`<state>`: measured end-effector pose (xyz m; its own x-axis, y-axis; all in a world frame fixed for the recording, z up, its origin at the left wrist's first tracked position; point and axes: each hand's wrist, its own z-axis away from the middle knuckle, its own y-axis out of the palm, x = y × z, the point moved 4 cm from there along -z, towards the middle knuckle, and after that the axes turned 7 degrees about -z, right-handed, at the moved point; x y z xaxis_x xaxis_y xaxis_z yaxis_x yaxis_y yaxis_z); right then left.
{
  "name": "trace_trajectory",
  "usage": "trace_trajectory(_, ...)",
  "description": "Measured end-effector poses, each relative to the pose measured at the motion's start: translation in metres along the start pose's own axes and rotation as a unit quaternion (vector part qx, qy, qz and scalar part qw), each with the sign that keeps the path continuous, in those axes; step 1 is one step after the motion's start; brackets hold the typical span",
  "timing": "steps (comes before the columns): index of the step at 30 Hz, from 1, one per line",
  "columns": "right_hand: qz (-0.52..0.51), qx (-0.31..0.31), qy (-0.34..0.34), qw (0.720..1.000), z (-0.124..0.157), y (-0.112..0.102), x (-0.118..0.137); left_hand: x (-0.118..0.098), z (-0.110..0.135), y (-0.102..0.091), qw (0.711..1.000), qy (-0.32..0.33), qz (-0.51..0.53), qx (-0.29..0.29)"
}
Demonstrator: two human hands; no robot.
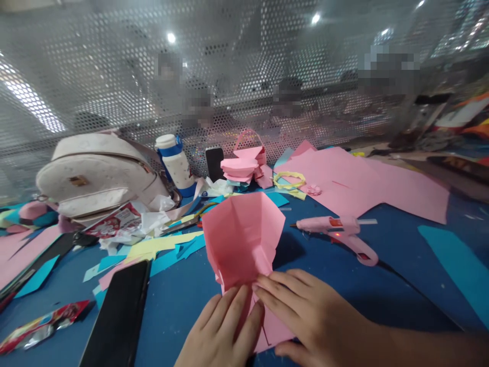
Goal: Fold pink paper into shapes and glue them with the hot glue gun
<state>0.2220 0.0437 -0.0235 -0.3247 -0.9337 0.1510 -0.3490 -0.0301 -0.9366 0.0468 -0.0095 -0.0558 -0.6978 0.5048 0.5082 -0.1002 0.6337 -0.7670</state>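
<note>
A folded pink paper box stands on the blue table in front of me, its tall back and side walls upright. Its near flap lies flat toward me, marked with a dark line or slit. My left hand rests on the left part of this flap, fingers stretched out and pressing down. From the right, my right hand lies over the flap with its fingers flat, the tips close to my left fingertips. Both hands hide much of the fold. A pink glue gun with a lit red light lies to the right.
Left of the box are a black phone, paper scraps, scissors and a snack wrapper. A backpack and bottle stand behind. Large pink sheets lie back right; the glue gun's cord trails right.
</note>
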Motion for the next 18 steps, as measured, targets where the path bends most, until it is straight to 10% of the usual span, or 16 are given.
trace_trajectory(6,0.103,0.001,0.06,0.993,0.003,0.01,-0.004,0.002,0.002,0.0,1.0,0.006,0.018,0.0)
trace_trajectory(18,0.174,0.198,0.1,0.959,-0.024,0.018,0.005,-0.007,-0.003,0.0,0.995,-0.056,0.082,-0.023)
